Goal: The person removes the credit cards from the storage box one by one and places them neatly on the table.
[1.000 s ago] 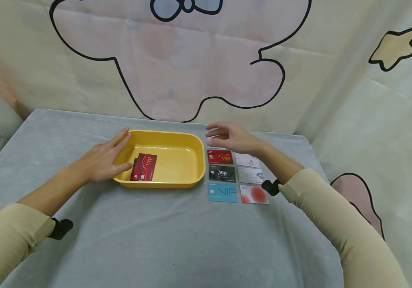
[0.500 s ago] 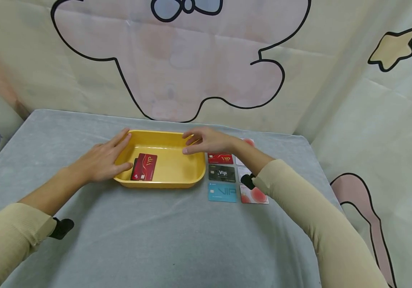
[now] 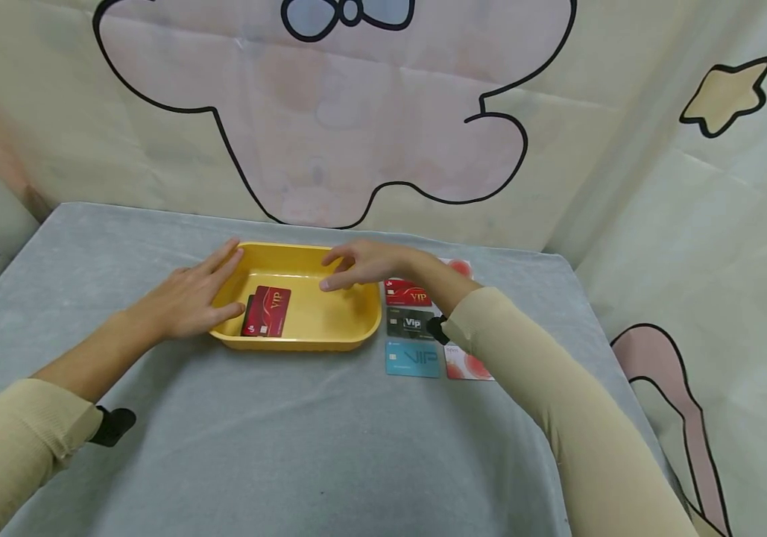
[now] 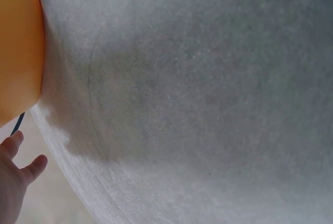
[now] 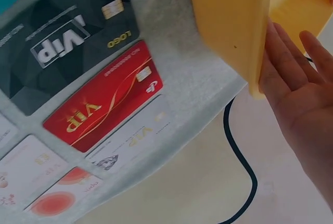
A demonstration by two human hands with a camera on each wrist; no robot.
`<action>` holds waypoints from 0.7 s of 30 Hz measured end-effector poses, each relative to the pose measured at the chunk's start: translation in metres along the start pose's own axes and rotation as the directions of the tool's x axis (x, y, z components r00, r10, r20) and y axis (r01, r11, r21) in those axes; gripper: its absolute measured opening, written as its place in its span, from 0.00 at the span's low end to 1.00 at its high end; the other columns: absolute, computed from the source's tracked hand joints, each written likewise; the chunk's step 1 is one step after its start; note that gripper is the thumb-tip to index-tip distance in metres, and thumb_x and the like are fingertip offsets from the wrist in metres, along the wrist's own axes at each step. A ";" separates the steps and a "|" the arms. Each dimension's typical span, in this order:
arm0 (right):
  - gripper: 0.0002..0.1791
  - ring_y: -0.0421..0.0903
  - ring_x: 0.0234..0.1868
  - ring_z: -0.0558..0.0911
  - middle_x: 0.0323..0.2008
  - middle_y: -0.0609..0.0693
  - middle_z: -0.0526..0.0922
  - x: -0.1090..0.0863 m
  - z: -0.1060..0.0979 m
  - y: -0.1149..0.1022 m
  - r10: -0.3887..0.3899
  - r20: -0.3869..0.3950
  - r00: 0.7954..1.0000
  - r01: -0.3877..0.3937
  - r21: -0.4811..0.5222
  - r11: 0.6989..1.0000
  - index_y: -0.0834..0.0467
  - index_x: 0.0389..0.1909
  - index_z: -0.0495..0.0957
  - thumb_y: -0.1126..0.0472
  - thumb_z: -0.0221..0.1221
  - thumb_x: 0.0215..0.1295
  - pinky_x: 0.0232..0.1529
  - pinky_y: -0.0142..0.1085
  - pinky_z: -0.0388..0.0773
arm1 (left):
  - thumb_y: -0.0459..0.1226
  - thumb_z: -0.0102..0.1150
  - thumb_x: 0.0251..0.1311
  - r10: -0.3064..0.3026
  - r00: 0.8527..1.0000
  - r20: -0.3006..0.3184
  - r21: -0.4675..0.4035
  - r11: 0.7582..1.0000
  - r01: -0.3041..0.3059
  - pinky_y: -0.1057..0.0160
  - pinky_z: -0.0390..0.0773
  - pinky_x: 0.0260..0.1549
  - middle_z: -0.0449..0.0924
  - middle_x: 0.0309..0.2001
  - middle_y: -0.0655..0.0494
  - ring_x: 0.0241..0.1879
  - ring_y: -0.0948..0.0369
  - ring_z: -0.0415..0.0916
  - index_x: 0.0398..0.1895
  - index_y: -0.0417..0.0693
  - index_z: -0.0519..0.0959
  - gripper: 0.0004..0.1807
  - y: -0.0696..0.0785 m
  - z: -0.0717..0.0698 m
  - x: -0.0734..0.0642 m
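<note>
A yellow tray (image 3: 319,345) stands on the grey cloth. Inside it a red VIP card (image 3: 270,312) overlaps a dark card (image 3: 247,319) near the left end. My left hand (image 3: 191,298) rests at the tray's left rim, fingers spread and thumb over the near-left corner. Over the right part of the tray is my right hand (image 3: 366,262), fingers relaxed, with nothing seen in them. In the right wrist view, the right hand's fingers (image 5: 283,60) reach past the tray's rim. Right of the tray lie a red VIP card (image 3: 408,293), a black Vip card (image 3: 410,324) and a blue VIP card (image 3: 413,359).
Further right, a white card with red circles (image 3: 469,365) lies partly under the right sleeve (image 3: 524,373). The right wrist view also shows a white VIP card (image 5: 134,133) at the cloth's far edge. A printed curtain (image 3: 383,112) hangs behind the table.
My right hand has moved left from above the cards on the cloth to over the tray. The left hand has stayed at the tray's left rim.
</note>
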State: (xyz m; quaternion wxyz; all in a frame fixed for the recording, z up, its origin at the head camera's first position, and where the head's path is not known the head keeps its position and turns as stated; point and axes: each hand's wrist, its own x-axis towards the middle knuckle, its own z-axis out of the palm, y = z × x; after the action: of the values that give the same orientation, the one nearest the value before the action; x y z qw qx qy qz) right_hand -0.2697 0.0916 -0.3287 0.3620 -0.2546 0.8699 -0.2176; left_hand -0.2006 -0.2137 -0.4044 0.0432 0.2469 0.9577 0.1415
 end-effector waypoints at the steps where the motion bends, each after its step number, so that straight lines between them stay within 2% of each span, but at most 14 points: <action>1: 0.41 0.47 0.56 0.79 0.62 0.52 0.77 0.002 0.000 -0.001 0.004 0.014 1.000 -0.004 0.000 1.000 0.55 0.72 0.65 0.38 0.61 0.64 0.61 0.43 0.73 | 0.52 0.54 0.66 -0.003 1.000 0.000 0.000 1.000 0.003 0.30 0.64 0.57 0.38 0.79 0.41 0.66 0.35 0.63 0.78 0.34 0.47 0.47 0.000 0.000 0.000; 8: 0.41 0.50 0.57 0.80 0.63 0.54 0.76 0.015 0.004 -0.007 0.040 0.088 0.995 -0.041 0.004 0.999 0.55 0.73 0.62 0.39 0.60 0.64 0.59 0.46 0.75 | 0.52 0.54 0.66 -0.013 1.000 0.010 -0.002 1.000 0.013 0.29 0.63 0.58 0.37 0.80 0.41 0.68 0.35 0.61 0.78 0.35 0.47 0.48 0.000 0.000 0.001; 14: 0.43 0.51 0.63 0.75 0.69 0.52 0.69 0.022 0.006 -0.014 0.120 0.178 0.977 -0.116 -0.032 0.993 0.51 0.75 0.60 0.37 0.60 0.64 0.64 0.50 0.71 | 0.52 0.54 0.66 -0.003 1.000 0.000 -0.001 1.000 0.003 0.30 0.64 0.58 0.38 0.80 0.41 0.67 0.35 0.62 0.78 0.34 0.47 0.47 0.000 -0.001 0.000; 18: 0.42 0.51 0.64 0.74 0.71 0.51 0.64 0.024 0.006 -0.020 0.150 0.190 0.970 -0.144 -0.046 0.988 0.49 0.75 0.60 0.37 0.59 0.64 0.65 0.51 0.69 | 0.51 0.54 0.66 0.001 1.000 -0.002 -0.001 1.000 -0.001 0.30 0.64 0.57 0.39 0.79 0.41 0.67 0.35 0.62 0.77 0.33 0.48 0.47 -0.001 -0.001 0.000; 21: 0.42 0.51 0.64 0.73 0.71 0.52 0.63 0.027 0.006 -0.025 0.142 0.185 0.972 -0.136 -0.044 0.990 0.50 0.75 0.60 0.38 0.59 0.64 0.64 0.51 0.70 | 0.51 0.54 0.66 -0.005 1.000 0.003 -0.005 1.000 0.005 0.30 0.63 0.58 0.38 0.79 0.41 0.68 0.36 0.61 0.78 0.34 0.48 0.47 -0.001 -0.001 0.000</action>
State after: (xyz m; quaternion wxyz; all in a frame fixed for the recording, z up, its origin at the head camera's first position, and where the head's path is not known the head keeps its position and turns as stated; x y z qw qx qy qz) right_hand -0.2745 0.0549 -0.3332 0.4528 -0.2180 0.8509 -0.1529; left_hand -0.2011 -0.2144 -0.4036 0.0454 0.2447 0.9578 0.1435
